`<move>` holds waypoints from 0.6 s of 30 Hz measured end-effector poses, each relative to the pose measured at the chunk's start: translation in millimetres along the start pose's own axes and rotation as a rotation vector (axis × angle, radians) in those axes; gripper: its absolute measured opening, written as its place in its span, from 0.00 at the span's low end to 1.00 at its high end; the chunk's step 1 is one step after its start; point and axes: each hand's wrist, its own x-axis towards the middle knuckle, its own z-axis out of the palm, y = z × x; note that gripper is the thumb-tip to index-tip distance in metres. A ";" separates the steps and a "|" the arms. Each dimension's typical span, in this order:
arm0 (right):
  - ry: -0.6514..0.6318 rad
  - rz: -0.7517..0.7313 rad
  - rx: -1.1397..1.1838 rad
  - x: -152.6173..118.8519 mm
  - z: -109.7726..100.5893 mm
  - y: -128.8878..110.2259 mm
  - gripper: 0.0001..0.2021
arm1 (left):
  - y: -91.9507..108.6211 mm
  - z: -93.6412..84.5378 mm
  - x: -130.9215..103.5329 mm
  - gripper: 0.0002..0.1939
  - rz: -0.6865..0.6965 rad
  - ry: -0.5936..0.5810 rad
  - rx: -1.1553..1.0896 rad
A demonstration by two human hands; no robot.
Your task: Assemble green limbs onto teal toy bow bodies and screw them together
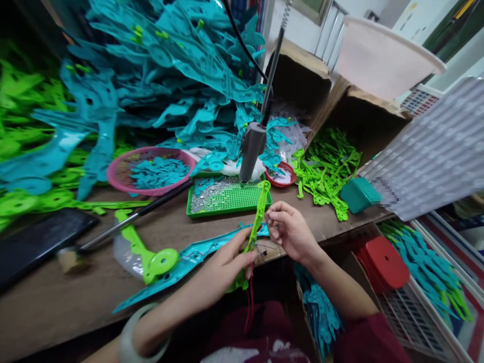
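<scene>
My left hand [232,254] is closed around a long lime-green plastic part [259,212], held upright over the table's front edge. Red wires [249,307] hang down from that part below my fingers. Close by on the right, my right hand [285,224] has its fingertips pinched together; thin dark wires run near them, but what lies in the pinch is too small to make out. Under my left hand a long blue plastic part [200,252] lies on the table. Beside it rests another green part [161,264] with a round end.
A grey electric screwdriver [252,151] hangs above a green tray [227,212] of screws. A pink basket [113,174] holds small blue pieces. Blue parts [181,60] are heaped behind. Green parts [325,176] lie right, near a teal box [361,195]. A black phone-like slab [41,242] lies left.
</scene>
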 end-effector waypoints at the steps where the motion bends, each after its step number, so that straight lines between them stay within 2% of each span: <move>1: 0.015 -0.007 -0.048 0.7 -1.2 0.5 0.12 | -0.8 1.0 -1.0 0.26 -0.018 -0.042 -0.046; 3: 0.054 -0.053 -0.151 2.0 -2.3 3.2 0.12 | -0.1 2.8 -1.1 0.26 -0.034 -0.077 -0.081; 7: 0.151 -0.234 -0.334 3.3 -1.3 11.0 0.10 | 7.9 1.7 3.3 0.28 -0.060 -0.053 -0.007; 9: 0.186 -0.300 -0.392 3.6 -1.3 14.0 0.09 | 12.1 -2.6 3.8 0.26 -0.051 -0.095 0.013; 12: 0.202 -0.329 -0.439 4.3 -3.1 16.6 0.09 | 15.3 -8.9 1.0 0.27 -0.001 -0.197 0.031; 13: 0.201 -0.330 -0.451 4.6 -4.0 17.2 0.09 | 15.7 -9.6 0.1 0.24 0.001 -0.214 0.024; 15: 0.206 -0.337 -0.462 5.2 -5.5 18.1 0.09 | 15.7 -8.6 -0.3 0.21 -0.030 -0.204 0.011; 18: 0.212 -0.350 -0.436 5.6 -7.2 18.6 0.12 | 15.8 -4.8 3.9 0.28 -0.064 -0.141 0.039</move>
